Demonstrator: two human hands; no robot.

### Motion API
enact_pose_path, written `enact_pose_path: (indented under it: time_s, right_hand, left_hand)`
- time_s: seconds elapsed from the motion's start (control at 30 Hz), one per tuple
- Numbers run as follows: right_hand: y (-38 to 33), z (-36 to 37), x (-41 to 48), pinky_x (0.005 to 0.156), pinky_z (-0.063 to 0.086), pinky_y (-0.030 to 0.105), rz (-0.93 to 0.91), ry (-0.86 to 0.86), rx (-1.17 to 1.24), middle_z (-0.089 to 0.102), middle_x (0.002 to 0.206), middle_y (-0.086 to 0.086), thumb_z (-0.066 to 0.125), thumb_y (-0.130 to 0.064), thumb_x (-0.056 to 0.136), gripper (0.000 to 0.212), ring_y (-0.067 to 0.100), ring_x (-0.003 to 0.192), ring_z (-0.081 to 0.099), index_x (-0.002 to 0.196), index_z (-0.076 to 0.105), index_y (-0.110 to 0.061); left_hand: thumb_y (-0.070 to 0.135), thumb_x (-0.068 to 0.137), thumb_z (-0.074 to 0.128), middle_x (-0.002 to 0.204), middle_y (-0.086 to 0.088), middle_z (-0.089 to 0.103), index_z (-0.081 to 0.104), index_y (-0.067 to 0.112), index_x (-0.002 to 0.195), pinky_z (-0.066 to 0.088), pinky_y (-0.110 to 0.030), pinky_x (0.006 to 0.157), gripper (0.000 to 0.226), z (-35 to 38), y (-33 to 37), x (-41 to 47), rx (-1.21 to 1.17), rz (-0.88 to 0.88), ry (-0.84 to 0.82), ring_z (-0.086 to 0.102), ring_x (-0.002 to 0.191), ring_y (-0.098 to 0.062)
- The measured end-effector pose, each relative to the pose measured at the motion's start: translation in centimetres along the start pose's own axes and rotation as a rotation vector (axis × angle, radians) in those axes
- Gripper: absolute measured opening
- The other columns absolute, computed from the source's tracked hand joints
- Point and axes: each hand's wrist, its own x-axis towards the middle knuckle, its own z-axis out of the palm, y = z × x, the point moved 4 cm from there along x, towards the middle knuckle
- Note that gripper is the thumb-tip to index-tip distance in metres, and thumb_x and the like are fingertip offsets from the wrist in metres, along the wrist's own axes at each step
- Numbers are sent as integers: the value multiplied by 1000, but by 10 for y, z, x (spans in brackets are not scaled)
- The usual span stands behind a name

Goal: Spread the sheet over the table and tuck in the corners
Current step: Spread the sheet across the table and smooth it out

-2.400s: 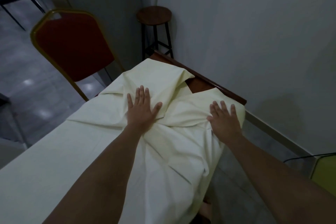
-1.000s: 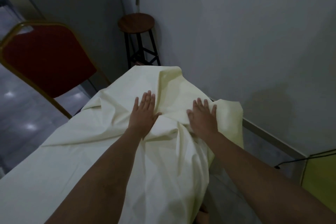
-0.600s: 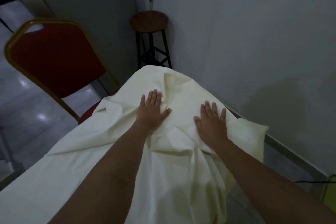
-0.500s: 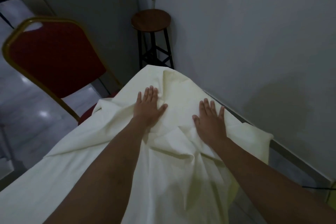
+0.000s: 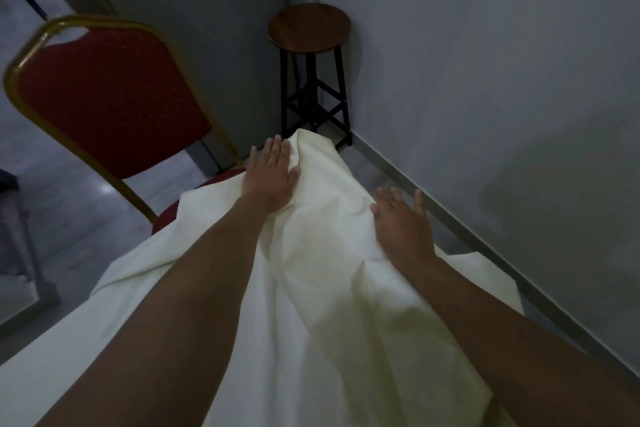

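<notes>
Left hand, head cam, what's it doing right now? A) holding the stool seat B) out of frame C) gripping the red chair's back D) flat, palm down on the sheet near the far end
D: the left hand lies open with fingers spread on the cream sheet near its far end, apart from the red chair and the stool.

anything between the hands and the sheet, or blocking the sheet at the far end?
Nothing visible. Left hand lies flat on the sheet near its far end; right hand is flat at its right edge. The chair and stool stand beyond the table.
</notes>
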Motion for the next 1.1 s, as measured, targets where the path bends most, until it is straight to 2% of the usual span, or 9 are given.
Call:
enact_pose_path:
  time_s: [0.1,0.2,0.3,0.47,0.6,0.73,0.83,0.97,1.1]
  right_hand:
    - [12,-11,21,114,16,55,128,64,51,66,118,10,39,-16,99,26,22,124,53,113,61,-12]
    - [30,-24,48,113,15,53,268,33,16,66,112,7,39,-12,96,25,21,119,52,110,60,-17]
    - [38,-33,57,113,17,52,349,-32,2,58,124,6,32,-17,100,32,25,124,46,121,55,-15]
    - [-11,-23,8,116,15,48,224,-84,173,39,150,8,27,-29,102,46,25,140,31,143,37,-10]
    - [-38,-4,-20,119,8,46,171,-113,151,21,158,7,23,-43,100,59,23,146,16,150,19,-12]
    - [-10,0,-14,119,12,48,142,-128,23,16,159,6,19,-39,102,56,23,147,13,151,11,-12]
    - [-2,1,-16,119,12,46,92,-138,-5,22,158,3,15,-39,102,55,21,146,17,150,16,-13]
    - [1,-3,-16,118,14,45,127,-129,83,34,153,2,16,-39,102,53,21,143,26,147,29,-15]
    - [21,-12,-27,106,36,40,143,-84,140,59,131,8,13,-47,99,63,25,124,51,130,54,-11]
  left_hand:
    - [37,103,11,161,-6,-5,-2,12,153,-7,-44,119,57,-12,-8,7,16,-66,61,-8,148,-20]
    - [38,103,12,161,-8,-5,-1,10,152,-5,-45,119,58,-21,-13,11,38,-121,87,-7,148,-21]
    - [41,102,14,161,-7,-3,0,11,152,-5,-44,118,60,-17,1,7,52,-44,55,-5,148,-21]
    - [45,101,10,161,-8,-5,-4,8,152,-5,-44,119,64,8,24,-3,19,-24,-40,-7,148,-18]
    - [47,100,7,161,-7,-4,-3,8,152,-9,-47,118,66,-1,28,12,20,-31,-22,-6,148,-18]
    - [46,101,7,161,-6,-2,1,11,153,-10,-46,117,63,-10,45,32,3,39,-50,-5,148,-17]
    - [45,102,7,161,-5,-2,0,12,152,-11,-45,117,61,-11,70,33,-18,51,-26,-6,148,-17]
    - [46,101,9,161,-7,-6,-2,11,152,-10,-40,119,63,2,78,5,-241,-143,65,-8,148,-19]
    - [46,101,13,161,-8,-4,1,10,153,-7,-39,119,64,3,75,15,-266,-120,40,-9,148,-21]
